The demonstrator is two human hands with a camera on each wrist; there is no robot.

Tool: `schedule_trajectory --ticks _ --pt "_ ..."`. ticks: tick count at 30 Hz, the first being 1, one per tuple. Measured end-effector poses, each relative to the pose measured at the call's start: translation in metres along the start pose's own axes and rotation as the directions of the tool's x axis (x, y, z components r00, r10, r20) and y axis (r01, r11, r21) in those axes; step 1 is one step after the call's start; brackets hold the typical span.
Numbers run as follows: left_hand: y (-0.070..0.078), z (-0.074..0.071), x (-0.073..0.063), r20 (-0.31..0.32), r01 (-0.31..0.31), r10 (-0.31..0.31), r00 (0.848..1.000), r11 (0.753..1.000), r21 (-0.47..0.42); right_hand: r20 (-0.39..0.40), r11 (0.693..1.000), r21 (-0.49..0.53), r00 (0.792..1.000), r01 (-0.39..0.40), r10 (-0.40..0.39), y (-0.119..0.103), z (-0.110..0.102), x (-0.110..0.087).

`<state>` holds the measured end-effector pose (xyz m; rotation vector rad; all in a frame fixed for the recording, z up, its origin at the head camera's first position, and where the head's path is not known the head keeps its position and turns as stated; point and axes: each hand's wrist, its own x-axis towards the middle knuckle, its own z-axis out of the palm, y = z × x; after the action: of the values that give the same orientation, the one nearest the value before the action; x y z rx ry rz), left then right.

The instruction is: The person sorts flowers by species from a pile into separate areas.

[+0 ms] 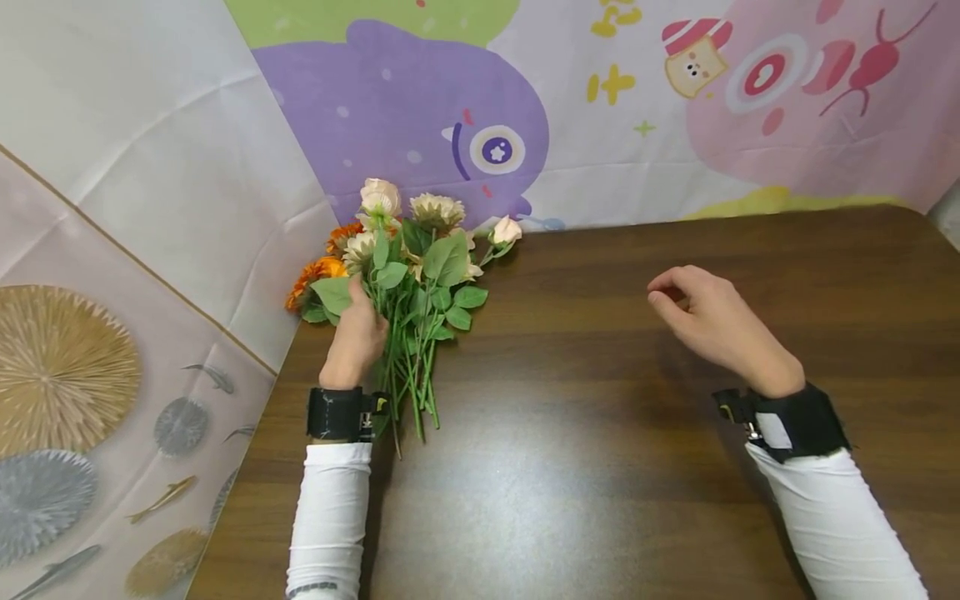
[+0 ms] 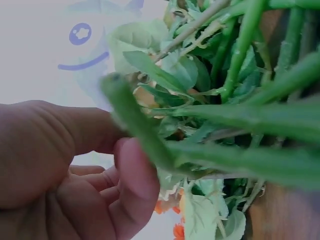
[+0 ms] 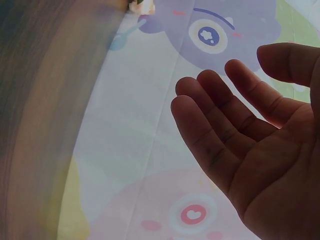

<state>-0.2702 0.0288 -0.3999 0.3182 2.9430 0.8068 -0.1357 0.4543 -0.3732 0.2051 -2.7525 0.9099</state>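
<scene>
A bunch of flowers [image 1: 420, 292] with green stems and leaves lies on the table's far left, its stems pointing toward me. Its blooms are cream, pale pink and orange. My left hand [image 1: 356, 333] is at the bunch's left side. In the left wrist view, that hand [image 2: 100, 160] has thumb and index finger brought together at the stems [image 2: 135, 120]; a nearer stem partly hides the fingertips. Over the right part of the table hovers my right hand [image 1: 708, 321], holding nothing. Its fingers [image 3: 207, 145] are loosely bent and apart from the thumb in the right wrist view.
The brown wooden table [image 1: 540, 400] spreads out to the right of the flowers. Behind it hangs a printed cloth [image 1: 600, 175] with cartoon figures. A patterned pale wall covering [image 1: 187, 275] borders the table's left edge.
</scene>
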Motion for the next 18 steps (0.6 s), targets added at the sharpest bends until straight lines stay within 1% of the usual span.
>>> schedule_trajectory --ticks 3,6,9,11,14,16,18 --pt "0.001 -0.001 -0.001 -0.023 -0.03 0.03 0.999 0.999 -0.011 0.004 1.0 -0.004 1.0 0.007 -0.007 0.001 0.001 0.0" --pt "0.001 -0.002 -0.004 -0.048 -0.043 0.041 0.998 0.999 -0.03 0.017 1.0 -0.003 1.0 0.015 -0.015 0.001 0.001 0.001" --pt "0.001 -0.003 -0.008 -0.113 -0.076 0.07 0.991 0.996 -0.048 0.027 1.0 0.002 1.0 0.013 -0.013 0.001 0.002 0.001" --pt "0.003 -0.004 -0.009 -0.173 -0.111 0.101 0.98 0.992 -0.05 0.031 1.0 0.006 0.999 0.019 -0.019 0.001 0.002 0.001" --pt "0.007 -0.006 -0.009 -0.264 -0.178 0.159 0.951 0.983 -0.049 0.041 1.0 0.012 0.999 0.019 -0.019 0.001 0.002 0.002" --pt "0.011 -0.007 -0.01 -0.308 -0.209 0.183 0.934 0.976 -0.055 0.049 1.0 0.014 0.999 0.007 -0.008 0.0 0.003 0.002" --pt "0.015 -0.009 -0.011 -0.342 -0.227 0.193 0.92 0.972 -0.063 0.058 1.0 0.016 0.998 -0.008 0.007 -0.001 0.004 0.001"
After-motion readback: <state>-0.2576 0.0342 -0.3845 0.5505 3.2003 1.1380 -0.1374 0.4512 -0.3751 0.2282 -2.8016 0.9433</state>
